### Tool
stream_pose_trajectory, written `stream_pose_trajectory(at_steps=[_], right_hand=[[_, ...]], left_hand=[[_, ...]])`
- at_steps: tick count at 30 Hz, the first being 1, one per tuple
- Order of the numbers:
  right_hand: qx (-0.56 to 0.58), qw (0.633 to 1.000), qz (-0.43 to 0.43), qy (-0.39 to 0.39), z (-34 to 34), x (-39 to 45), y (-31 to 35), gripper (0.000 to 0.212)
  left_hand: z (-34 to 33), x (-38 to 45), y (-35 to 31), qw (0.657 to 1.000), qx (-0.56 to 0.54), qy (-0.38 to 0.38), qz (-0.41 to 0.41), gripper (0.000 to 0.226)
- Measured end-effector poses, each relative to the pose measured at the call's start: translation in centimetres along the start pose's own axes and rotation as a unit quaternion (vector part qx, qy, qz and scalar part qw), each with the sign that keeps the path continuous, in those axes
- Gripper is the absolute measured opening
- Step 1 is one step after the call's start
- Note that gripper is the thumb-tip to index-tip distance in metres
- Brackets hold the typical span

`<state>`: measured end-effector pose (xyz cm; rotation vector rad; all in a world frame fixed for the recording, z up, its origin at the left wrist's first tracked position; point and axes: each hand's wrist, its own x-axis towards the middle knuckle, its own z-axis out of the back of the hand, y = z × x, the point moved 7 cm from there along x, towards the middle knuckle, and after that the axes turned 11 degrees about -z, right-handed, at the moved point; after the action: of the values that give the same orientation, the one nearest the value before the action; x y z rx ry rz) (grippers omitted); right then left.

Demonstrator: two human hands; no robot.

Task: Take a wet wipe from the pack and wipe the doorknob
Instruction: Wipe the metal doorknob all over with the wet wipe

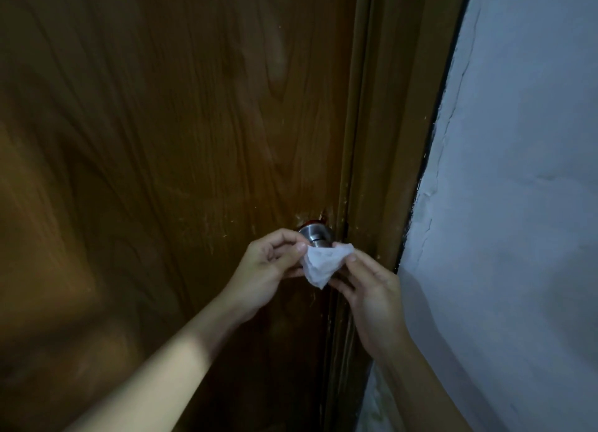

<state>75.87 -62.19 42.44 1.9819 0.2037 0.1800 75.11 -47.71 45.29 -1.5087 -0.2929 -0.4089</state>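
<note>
A white wet wipe (323, 265) is stretched between both hands, right in front of a silver metal doorknob (315, 233) on a brown wooden door (181, 133). My left hand (270, 265) pinches the wipe's left edge. My right hand (369, 286) pinches its upper right corner. The wipe hangs crumpled in a loose triangle and covers the lower part of the knob. Only the knob's top and its round base plate show. No pack of wipes is in view.
The brown door frame (382, 159) runs just right of the knob. A pale, cracked wall (517, 188) fills the right side. The light is dim.
</note>
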Motion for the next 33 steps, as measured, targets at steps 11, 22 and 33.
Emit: stream_pose_trajectory(at_steps=[11,22,33], right_hand=[[-0.266,0.962,0.053,0.016,-2.2,-0.9,0.4,0.048],[-0.139,0.989,-0.006,-0.038,-0.4,0.2,2.0,0.010],[-0.178,0.974,0.091,-0.105,-0.4,0.7,5.0,0.028]], left_hand=[[0.7,0.3,-1.2,0.994,0.058,-0.071,-0.051,0.031],[-0.1,-0.9,1.4,0.989,-0.016,0.044,0.141,0.056],[2.0,-0.3,1.4,0.965,-0.053,-0.203,0.154,0.040]])
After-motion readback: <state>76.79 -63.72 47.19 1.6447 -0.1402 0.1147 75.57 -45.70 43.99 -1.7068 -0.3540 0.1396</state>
